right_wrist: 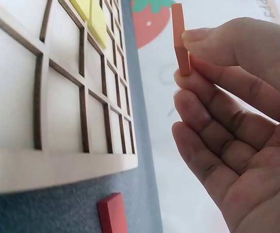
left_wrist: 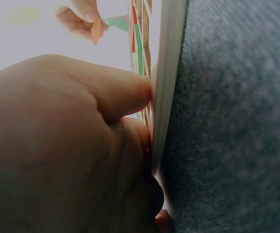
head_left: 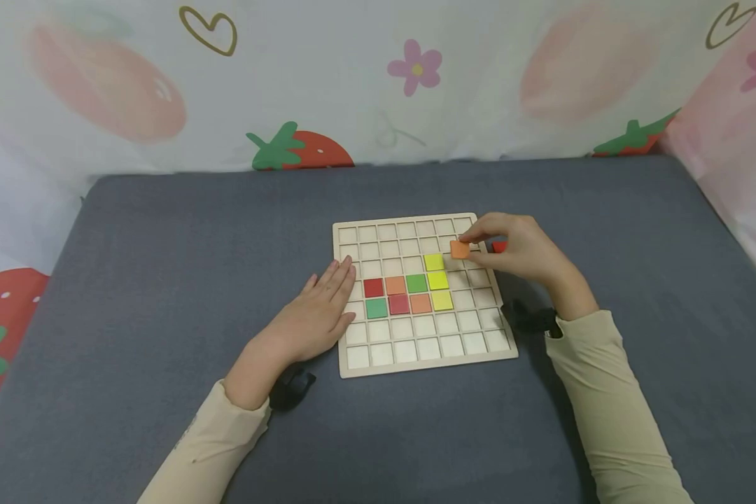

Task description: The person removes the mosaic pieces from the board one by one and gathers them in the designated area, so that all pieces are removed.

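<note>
A square wooden grid board (head_left: 428, 355) lies on the grey surface, divided into small compartments. Red, orange, green and yellow square tiles fill several of its middle cells, with a column of three yellow tiles (head_left: 437, 280) on the right of that group. My right hand (head_left: 523, 248) pinches an orange tile (right_wrist: 179, 39) between thumb and fingertips, raised above the board's upper right part. My left hand (head_left: 311, 311) rests flat with straight fingers on the board's left edge, thumb at the rim (left_wrist: 165, 73).
A loose red tile (right_wrist: 113, 213) lies on the grey cloth just off the board's right edge, partly hidden by the right hand in the head view. Behind the table hangs a white curtain (head_left: 365, 77) printed with strawberries, flowers and hearts.
</note>
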A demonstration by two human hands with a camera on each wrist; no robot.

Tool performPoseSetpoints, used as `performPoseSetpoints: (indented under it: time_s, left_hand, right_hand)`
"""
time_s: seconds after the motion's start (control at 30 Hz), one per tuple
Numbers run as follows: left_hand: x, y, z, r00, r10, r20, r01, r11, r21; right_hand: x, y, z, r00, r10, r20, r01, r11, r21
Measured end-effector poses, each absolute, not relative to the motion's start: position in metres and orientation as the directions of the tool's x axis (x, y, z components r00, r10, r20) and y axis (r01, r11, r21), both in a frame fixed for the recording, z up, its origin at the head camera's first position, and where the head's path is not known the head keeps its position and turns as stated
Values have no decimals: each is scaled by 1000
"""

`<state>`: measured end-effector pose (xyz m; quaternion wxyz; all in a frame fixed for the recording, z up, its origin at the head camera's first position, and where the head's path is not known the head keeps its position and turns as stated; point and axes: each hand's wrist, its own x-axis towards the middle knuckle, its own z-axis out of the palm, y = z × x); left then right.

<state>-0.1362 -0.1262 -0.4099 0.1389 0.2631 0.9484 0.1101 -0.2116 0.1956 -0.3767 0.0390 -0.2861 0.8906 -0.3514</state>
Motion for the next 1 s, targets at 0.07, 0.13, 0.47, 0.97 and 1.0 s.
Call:
performPoseSetpoints:
  time_s: [0.07,0.13,0.47,0.97,1.0]
  left_hand:
    - [-136,-127,-410,-823,529,-207,467,838,283]
    - [-136,-127,-410,-823,527,-209,465,839,284]
    - [-136,-128,-406,-829,516,-217,451,845,286]
    - [-136,-126,-403,-826,518,-220,455,845,280]
    - [-136,-126,-403,-826,519,-220,456,845,280]
  right_hand:
    - [-212,197,-375,-839,-531,122,-470,590,-656]
    - [-212,198,-374,-842,-527,113,-460,593,-661]
    - [-213,206,-371,-850,-514,113,-451,601,-660]
    - [-211,217,-369,-868,-485,111,-426,610,-668]
    - [-211,217,-368,-871,-480,107,-420,613,-670]
